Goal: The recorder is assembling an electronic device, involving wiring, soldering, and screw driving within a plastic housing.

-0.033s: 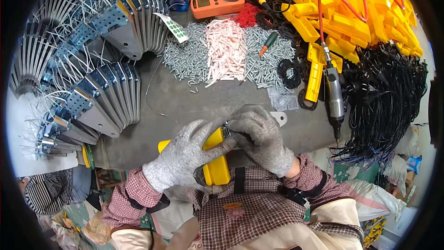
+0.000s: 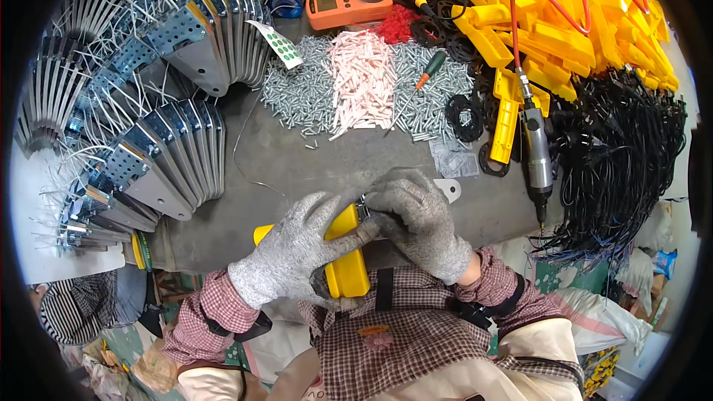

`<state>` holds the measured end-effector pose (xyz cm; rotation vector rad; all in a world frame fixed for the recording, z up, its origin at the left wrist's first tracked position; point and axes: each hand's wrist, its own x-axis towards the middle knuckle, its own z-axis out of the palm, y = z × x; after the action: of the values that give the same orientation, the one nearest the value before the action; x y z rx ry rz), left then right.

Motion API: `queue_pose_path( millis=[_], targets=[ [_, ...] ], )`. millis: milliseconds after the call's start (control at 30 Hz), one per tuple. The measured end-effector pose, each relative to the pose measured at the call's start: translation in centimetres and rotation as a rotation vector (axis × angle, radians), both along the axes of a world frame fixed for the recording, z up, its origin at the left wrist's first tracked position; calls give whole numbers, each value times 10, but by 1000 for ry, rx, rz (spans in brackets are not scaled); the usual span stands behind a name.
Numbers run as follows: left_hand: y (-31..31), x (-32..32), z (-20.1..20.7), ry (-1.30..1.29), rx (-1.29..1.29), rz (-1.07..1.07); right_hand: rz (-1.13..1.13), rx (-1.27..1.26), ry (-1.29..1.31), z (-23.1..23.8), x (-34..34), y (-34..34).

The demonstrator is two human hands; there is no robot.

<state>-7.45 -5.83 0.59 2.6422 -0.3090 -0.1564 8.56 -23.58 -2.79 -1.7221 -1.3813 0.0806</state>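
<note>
In the middle near the table's front edge, my gloved left hand is wrapped round a yellow plastic housing, which sticks out on both sides of the palm. A small shiny metal part shows at the housing's upper right edge. Against that spot my gloved right hand presses its bent fingers together; what lies inside them is hidden. From behind the right hand pokes the rounded end of a light metal plate with a hole. Whether that hand touches the plate I cannot tell.
Grey metal brackets with white wires are stacked left. Behind lie silver screws, pale pink sleeves, a screwdriver and an orange meter. A hanging power screwdriver, yellow housings and black cables occupy the right.
</note>
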Motion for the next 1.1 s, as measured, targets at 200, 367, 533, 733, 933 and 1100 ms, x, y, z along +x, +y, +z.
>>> queue_pose_path(
  millis=[200,367,533,733,933,1100],
  targets=[
    [-10,0,-10,-64,36,52,-82,-35,125,3,-13,0],
    [-15,2,-11,-130,54,67,126,-109,-158,11,20,-14],
    [-15,1,-6,-91,63,94,-320,-513,-308,27,89,11],
    [-16,2,-5,-56,90,53,-303,-381,-216,25,123,9],
    [-16,-3,-9,-85,57,97,-241,-410,-231,47,98,1],
    [-18,1,-6,-90,56,83,-204,-662,-477,31,88,-7]
  ],
)
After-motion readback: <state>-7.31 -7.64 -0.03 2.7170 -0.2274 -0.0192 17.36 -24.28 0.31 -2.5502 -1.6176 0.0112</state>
